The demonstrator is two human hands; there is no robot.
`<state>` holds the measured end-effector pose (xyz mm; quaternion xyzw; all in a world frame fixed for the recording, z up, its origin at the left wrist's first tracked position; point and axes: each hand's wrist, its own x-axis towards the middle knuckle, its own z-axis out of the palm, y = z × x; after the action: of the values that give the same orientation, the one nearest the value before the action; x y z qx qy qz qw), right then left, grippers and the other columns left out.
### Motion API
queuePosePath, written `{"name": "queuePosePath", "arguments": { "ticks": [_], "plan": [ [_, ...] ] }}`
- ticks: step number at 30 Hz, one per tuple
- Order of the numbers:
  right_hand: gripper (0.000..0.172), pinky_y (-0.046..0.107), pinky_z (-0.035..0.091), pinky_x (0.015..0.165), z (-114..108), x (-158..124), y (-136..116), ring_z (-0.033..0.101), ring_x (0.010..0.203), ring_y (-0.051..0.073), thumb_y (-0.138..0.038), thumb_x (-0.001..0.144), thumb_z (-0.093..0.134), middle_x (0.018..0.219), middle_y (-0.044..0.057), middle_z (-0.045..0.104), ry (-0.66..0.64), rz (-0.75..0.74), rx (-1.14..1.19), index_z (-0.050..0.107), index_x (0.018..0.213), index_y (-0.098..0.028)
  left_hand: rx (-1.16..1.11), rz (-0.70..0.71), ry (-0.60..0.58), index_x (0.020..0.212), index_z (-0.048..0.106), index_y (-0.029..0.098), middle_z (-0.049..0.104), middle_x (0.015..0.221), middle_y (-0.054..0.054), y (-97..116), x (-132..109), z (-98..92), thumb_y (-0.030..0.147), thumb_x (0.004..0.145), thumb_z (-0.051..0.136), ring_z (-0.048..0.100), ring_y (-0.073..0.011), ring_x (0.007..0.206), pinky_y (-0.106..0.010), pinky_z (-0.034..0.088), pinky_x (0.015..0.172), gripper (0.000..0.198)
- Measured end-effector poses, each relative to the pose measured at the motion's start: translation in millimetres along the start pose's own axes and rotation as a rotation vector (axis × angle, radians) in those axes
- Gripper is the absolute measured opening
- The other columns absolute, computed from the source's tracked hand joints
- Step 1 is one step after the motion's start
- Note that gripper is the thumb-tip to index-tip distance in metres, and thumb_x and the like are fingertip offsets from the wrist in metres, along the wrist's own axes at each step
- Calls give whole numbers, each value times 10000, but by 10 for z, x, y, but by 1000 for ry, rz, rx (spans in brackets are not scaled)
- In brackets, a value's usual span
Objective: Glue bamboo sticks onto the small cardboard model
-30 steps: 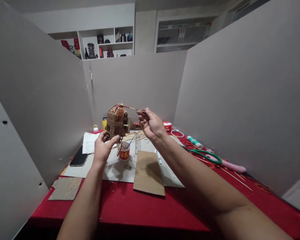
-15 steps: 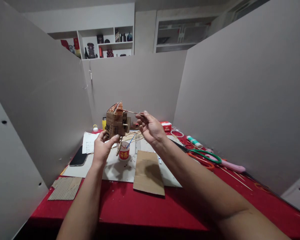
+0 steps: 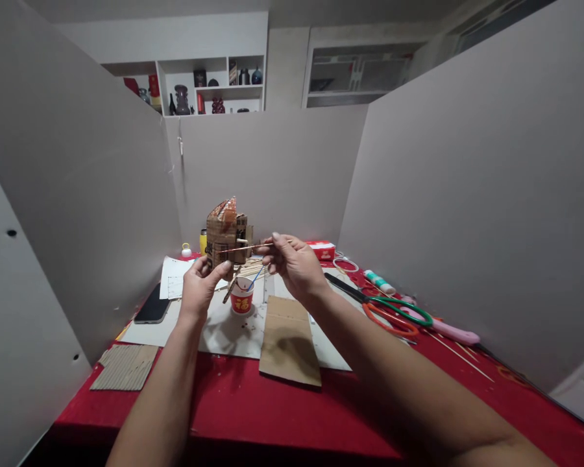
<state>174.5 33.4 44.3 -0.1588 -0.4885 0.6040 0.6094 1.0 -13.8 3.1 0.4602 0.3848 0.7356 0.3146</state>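
Note:
My left hand (image 3: pixel 202 288) grips a small cardboard model (image 3: pixel 219 237) from below, holding it up above the table. The model has printed brown sides, an orange patterned peak on top and a pale peg sticking out at its right. Pinched between the fingers of my right hand (image 3: pixel 294 263) is a thin wooden stick (image 3: pixel 246 248), its far end in front of the model's side; whether it touches cannot be told. Just below stands a red and white paper cup (image 3: pixel 242 301) with a blue stick (image 3: pixel 256 277) leaning in it.
A brown cardboard piece (image 3: pixel 291 340) lies in front on a white board (image 3: pixel 224 337). Corrugated cardboard (image 3: pixel 125 368) and a phone (image 3: pixel 154 306) are at left. Green-handled scissors (image 3: pixel 399 309), a pink tool (image 3: pixel 455 333) and a green-white tube (image 3: pixel 378 282) lie at right. Grey panels surround the red table.
My right hand has lowered slightly, bringing the stick from the orange peak down to the model's printed side. The left hand keeps its hold, and the model has turned a little.

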Motion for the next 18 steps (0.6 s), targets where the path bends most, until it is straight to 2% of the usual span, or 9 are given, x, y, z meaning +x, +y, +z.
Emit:
{"name": "queuePosePath", "arguments": {
  "ticks": [5,9,15,18],
  "plan": [
    [219,136,431,366,52,16,-89,635,462,75,-363,811,758,659,-1,739,58,-116,34,651,754,-180,22,15,17,990,706,144,753,985,-95,1,6,-13,422,611,857,679,-216,918,-334,488,862,493],
    [186,133,434,370,27,16,-57,643,487,76,-321,779,784,688,13,755,92,-118,17,674,757,-173,33,29,29,939,712,136,751,959,-93,3,6,-19,440,622,849,670,-208,898,-329,484,856,460],
    [270,154,412,352,-51,-106,50,582,442,75,-373,659,853,632,20,727,25,-121,-108,697,716,-161,14,10,33,910,714,130,741,896,-80,-1,4,-40,465,628,840,651,-190,826,-318,478,821,456],
    [278,179,389,354,-65,-184,61,544,416,76,-423,700,819,608,20,707,-18,-194,-268,722,746,-166,20,4,24,900,721,131,734,860,-68,-16,8,-53,485,646,829,641,-176,791,-309,468,809,449]
  ]
}}
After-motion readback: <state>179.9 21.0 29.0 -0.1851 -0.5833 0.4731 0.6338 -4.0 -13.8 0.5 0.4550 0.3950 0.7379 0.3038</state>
